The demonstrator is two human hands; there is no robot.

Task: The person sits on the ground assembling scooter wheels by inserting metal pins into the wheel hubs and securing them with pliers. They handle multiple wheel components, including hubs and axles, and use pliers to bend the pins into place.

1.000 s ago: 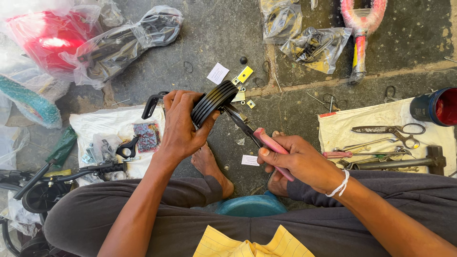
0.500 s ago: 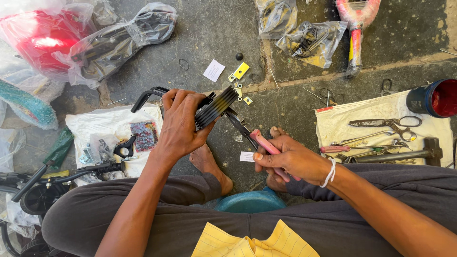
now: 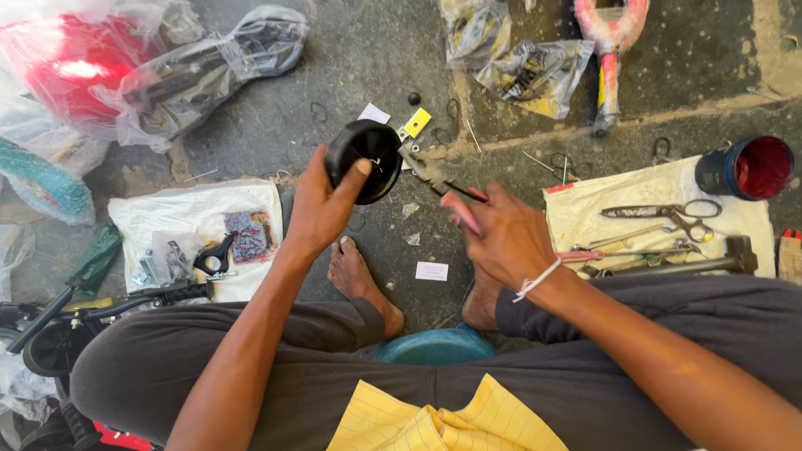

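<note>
The left hand [image 3: 322,205] has its fingers closed round the black wheel [image 3: 365,160]; right of the wheel, the right hand [image 3: 505,238] grips pliers [image 3: 434,177], whose tip touches it.

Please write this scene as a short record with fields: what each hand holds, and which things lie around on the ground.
left hand: left hand grips a small black wheel, held above the ground
right hand: right hand holds pliers with pink handles, nose toward the wheel hub
contact: blurred, cannot tell if the pliers touch the wheel
right cloth: scissors, hammer
right edge: cup, red inside
left cloth: black bracket
top left: parts in plastic bags
feet: bare, on concrete floor
</note>
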